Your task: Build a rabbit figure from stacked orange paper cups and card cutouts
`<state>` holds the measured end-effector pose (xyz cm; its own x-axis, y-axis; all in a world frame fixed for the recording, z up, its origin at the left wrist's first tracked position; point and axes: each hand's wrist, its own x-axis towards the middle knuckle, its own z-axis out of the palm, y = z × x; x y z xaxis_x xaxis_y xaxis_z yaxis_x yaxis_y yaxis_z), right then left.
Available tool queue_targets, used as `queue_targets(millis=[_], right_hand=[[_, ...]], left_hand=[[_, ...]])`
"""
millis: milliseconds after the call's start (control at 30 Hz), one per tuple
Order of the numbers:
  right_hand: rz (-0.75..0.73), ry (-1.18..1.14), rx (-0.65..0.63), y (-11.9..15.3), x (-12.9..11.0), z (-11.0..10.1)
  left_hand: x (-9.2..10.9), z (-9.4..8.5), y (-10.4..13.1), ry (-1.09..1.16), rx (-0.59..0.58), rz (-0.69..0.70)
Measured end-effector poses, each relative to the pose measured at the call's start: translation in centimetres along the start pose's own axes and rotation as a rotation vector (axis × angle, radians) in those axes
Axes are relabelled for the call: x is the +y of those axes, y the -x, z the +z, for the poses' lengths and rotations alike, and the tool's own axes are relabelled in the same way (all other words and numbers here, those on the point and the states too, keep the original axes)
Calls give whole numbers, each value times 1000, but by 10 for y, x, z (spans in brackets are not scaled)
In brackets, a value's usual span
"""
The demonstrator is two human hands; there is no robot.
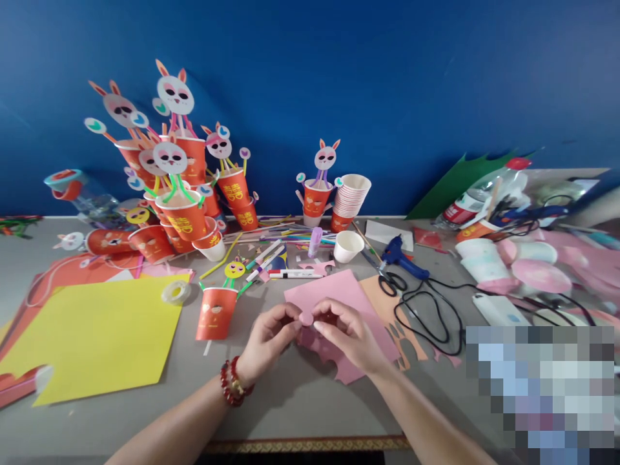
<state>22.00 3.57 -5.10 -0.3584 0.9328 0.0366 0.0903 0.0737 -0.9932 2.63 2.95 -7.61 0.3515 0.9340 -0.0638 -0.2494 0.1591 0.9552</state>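
Observation:
Between my two hands is a small pink paper cutout [306, 318] with a rounded edge. My left hand [271, 339], with red bead bracelets at the wrist, pinches its left side. Fingers and thumb of my right hand [346, 332] close on its right side. Beneath them lies a pink paper sheet [349, 297] with scalloped cut edges. Left of my hands, a red paper cup [216, 314] stands upside down, with a yellow animal face [235, 269] and green arms rising behind it.
Red cups with rabbit faces [169, 157] are piled at the back left. Yellow paper [106, 336] and a tape roll [175, 292] lie left. Markers [295, 274], scissors [391, 283], a blue glue gun [404, 257] with a looping black cord and stacked white cups [352, 194] sit behind and right.

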Motion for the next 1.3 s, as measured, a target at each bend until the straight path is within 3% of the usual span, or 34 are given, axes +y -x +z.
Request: queue_targets(millis=[200, 433, 667, 1067, 1300], right_hand=[[55, -228, 82, 0, 4, 10], [-8, -115, 98, 2, -1, 13], [-22, 36, -12, 3, -5, 15], [-11, 4, 26, 1, 1, 13], [-93, 91, 60, 3, 3, 13]], left_hand=[[4, 6, 0, -114, 26, 105], [9, 6, 1, -102, -38, 139], [14, 2, -1, -154, 25, 21], [8, 6, -2, 73, 54, -63], [11, 9, -3, 180, 77, -122]])
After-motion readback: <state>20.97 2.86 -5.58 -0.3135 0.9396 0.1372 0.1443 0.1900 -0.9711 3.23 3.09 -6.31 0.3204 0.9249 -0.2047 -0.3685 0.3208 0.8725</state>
